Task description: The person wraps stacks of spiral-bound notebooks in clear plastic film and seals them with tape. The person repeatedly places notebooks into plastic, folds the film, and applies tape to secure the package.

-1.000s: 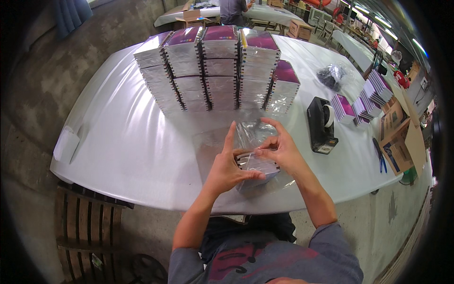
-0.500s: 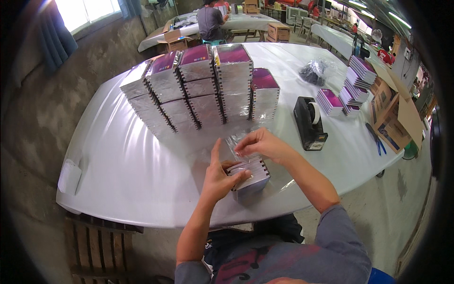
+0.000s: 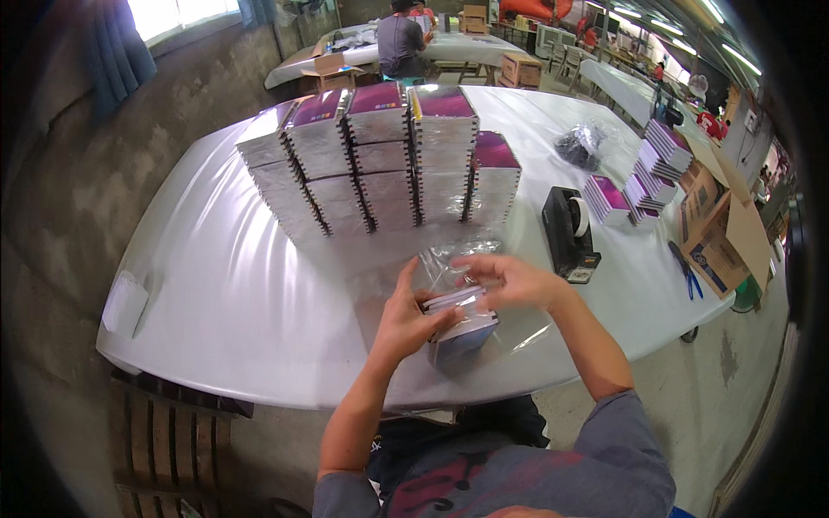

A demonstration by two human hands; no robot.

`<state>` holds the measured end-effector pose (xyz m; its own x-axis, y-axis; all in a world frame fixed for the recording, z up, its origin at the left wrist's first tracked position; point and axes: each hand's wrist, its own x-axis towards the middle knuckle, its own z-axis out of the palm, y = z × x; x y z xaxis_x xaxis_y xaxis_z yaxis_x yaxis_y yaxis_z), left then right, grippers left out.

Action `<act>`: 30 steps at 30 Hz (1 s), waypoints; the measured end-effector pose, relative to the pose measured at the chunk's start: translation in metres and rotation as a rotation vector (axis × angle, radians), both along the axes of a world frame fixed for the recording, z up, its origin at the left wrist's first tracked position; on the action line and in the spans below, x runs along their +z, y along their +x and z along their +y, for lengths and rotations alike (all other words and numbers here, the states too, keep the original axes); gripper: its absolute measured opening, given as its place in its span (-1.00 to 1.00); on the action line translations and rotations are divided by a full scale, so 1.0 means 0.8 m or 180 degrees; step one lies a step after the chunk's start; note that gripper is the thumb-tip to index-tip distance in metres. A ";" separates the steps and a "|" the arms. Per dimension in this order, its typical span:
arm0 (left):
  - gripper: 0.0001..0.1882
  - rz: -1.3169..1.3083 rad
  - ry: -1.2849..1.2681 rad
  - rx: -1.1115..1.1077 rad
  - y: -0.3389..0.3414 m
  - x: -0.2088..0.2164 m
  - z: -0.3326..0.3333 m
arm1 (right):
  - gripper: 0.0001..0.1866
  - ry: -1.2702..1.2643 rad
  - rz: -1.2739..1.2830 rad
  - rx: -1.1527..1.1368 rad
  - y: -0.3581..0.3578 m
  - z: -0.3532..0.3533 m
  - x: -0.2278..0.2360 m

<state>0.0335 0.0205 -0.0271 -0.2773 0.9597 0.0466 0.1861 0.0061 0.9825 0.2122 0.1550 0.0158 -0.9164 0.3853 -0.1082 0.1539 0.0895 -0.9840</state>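
Note:
A small stack of spiral-bound notebooks in clear plastic stands on the table close in front of me, bound edges up. My left hand grips its left side, thumb pressed on top, index finger pointing up, other fingers partly hidden behind. Loose clear plastic film rises crumpled from the stack's far side. Over the stack's right end is my right hand, slightly blurred, its fingers curved and apart, fingertips beside the film. I see nothing held in it.
Tall rows of wrapped purple-covered notebooks stand beyond my hands. Right of them are a black tape dispenser, a bundled plastic bag, loose notebooks, blue-handled scissors and an open carton. A person sits at a far table.
My right hand has let its pinch on the film loosen and moved slightly right and down. The film now spreads wider behind the stack. My left hand keeps its hold.

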 end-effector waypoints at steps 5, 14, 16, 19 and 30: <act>-0.57 0.0122 -0.0245 0.0009 0.001 0.013 0.003 | -0.50 0.0279 -0.0456 -0.0236 -0.014 -0.008 -0.020; -0.78 -0.0439 0.0004 -0.0198 -0.008 0.020 -0.002 | -0.78 0.0227 -0.0077 -0.0704 -0.018 -0.010 -0.019; -0.79 -0.0583 0.0072 -0.0381 -0.014 0.013 -0.009 | -0.81 0.0413 0.0023 -0.0738 -0.019 -0.015 -0.016; -0.78 0.0030 0.0131 -0.0059 -0.010 0.010 -0.006 | -0.85 0.1059 0.0129 -0.0839 -0.020 -0.027 -0.012; -0.31 0.2450 0.0655 0.0329 0.029 0.049 -0.038 | -0.94 0.4307 -0.0376 -0.1067 -0.014 -0.075 0.011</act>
